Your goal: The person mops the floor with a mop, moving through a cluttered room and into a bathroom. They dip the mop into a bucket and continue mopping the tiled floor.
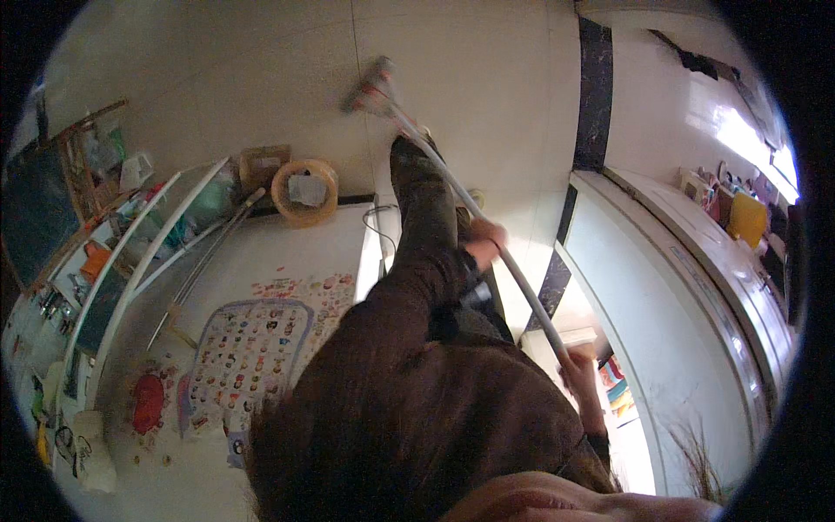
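Note:
My left hand [486,244] is closed around the middle of a grey pole [522,280]. My right hand [579,373] grips the same pole near its upper end, closer to my body. The pole slants away to a blurred mop or broom head [372,91] on the light tiled floor [483,85], just beyond my foot. Motion blur leaves the head's exact kind unclear. My brown sleeve and jacket [417,404] cover much of the lower middle of the view.
On the left, a round translucent bin [304,192] stands beside a cardboard box [264,166]. Thin poles [212,261] lean by a white-framed rack [140,261] and a sticker-covered wall [251,352]. To the right are a dark floor strip [592,98], a white cabinet-like unit [626,274] and a yellow container [747,220].

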Demonstrator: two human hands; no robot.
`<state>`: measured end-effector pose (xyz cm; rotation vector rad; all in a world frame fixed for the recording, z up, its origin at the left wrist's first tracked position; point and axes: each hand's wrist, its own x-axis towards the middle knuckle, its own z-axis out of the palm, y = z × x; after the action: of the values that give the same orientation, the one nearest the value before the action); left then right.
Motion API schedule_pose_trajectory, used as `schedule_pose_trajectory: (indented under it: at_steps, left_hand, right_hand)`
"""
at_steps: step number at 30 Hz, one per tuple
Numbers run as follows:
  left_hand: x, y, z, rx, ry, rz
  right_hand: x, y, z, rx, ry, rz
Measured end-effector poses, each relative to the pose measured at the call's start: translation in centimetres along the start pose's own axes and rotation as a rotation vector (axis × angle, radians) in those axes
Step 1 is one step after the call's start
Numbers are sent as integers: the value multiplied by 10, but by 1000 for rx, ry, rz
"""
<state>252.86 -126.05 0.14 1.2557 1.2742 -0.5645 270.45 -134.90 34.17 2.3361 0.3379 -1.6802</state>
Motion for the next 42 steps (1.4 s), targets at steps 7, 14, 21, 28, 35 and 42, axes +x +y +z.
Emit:
schedule_pose_trajectory:
  at_steps: [7,14,21,28,35,42]
  left_hand:
    - [-8,45,44,-547,-26,-127]
    - [94,-116,-177,323,318,-74]
    - [138,-79,-149,143,365,-149]
    - [-11,55,104,-125,-97,-118]
    - [59,60,7,539,-128,337]
    - [216,138,-199,-432,383,-167]
  right_hand:
    - [-20,21,-43,100,-83,-85]
    - [81,-140,96,174,-166,-349]
    - [100,-96,77,402,-169,-351]
    - [-22,142,42,452,-30,6]
    - [29,69,69,831,-171,91]
    - [164,-107,45,1199,-228,-382]
